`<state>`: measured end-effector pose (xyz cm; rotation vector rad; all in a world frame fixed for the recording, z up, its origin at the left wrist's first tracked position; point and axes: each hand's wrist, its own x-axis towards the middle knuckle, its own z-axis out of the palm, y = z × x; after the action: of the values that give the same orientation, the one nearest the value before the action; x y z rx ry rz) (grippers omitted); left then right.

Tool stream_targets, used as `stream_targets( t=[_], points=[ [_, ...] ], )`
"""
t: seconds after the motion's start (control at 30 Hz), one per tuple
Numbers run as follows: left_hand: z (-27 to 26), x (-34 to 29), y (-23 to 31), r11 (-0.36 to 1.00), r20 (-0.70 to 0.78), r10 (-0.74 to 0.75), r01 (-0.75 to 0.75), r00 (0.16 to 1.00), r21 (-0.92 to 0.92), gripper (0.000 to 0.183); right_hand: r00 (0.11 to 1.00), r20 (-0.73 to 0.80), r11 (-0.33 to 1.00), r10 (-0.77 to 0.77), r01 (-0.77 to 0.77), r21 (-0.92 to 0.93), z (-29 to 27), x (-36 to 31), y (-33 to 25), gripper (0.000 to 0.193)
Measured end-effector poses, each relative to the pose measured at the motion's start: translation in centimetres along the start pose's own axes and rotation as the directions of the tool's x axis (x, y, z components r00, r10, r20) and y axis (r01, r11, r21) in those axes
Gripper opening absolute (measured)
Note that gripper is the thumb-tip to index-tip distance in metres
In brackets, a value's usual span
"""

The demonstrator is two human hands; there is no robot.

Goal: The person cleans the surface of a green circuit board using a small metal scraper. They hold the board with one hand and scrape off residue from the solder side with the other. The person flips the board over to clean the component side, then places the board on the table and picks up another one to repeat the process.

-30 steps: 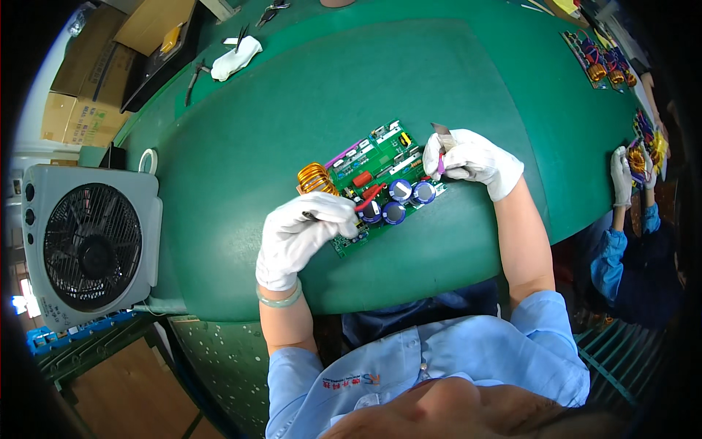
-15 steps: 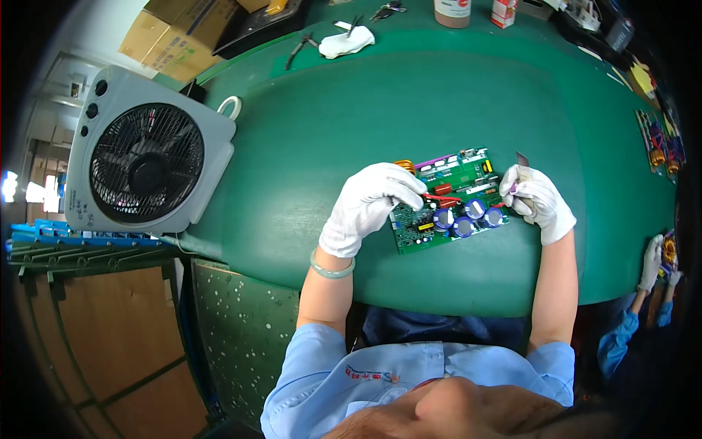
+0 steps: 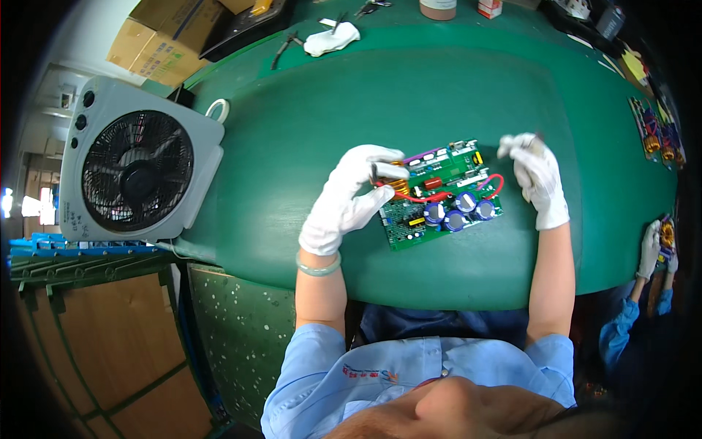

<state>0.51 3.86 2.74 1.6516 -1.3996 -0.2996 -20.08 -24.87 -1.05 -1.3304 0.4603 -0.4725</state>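
Note:
A green circuit board (image 3: 446, 173) lies slightly tilted on the green mat, carrying several blue-sleeved capacitors (image 3: 455, 220) and a copper coil (image 3: 400, 187). My left hand (image 3: 347, 194), in a white glove, is at the board's left end beside the coil. Its thumb and fingers close on the end of a red wire (image 3: 424, 199), which runs across the board. A second red wire loop (image 3: 501, 186) arches up at the board's right side. My right hand (image 3: 537, 175), also gloved, is raised off the board to the right. A small flat tool (image 3: 540, 136) sticks out above its fingers, blurred.
A grey box fan (image 3: 139, 164) stands at the left. Pliers (image 3: 285, 50) and a white cloth (image 3: 333, 39) lie at the back. More boards (image 3: 654, 132) lie at the far right, where another person's gloved hands (image 3: 649, 249) hold a coil part.
My right hand has moved up and right, away from the board, and the red loop there now shows. My left hand has drawn the red wire's end left toward the coil.

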Motion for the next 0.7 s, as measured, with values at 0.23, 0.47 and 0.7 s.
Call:
stream_targets(
  t=[0.23,0.47,0.7],
  points=[
    [1.8,0.4,-0.1,0.937,-0.035,-0.064,0.072,0.997,0.342,0.066,0.908,-0.345,0.959,-0.238,0.163,-0.232,0.0,1.7,1.0,0.029],
    [2.7,0.9,-0.9,0.885,-0.066,-0.144,0.159,0.987,0.437,0.063,0.981,-0.191,0.922,-0.041,-0.037,-0.386,1.0,1.5,0.9,0.028],
    [4.0,0.4,0.2,0.977,0.235,-0.185,0.204,0.954,-0.059,0.063,0.987,0.092,0.861,0.133,-0.069,-0.505,3.3,-0.8,-1.5,0.020]
  ],
)
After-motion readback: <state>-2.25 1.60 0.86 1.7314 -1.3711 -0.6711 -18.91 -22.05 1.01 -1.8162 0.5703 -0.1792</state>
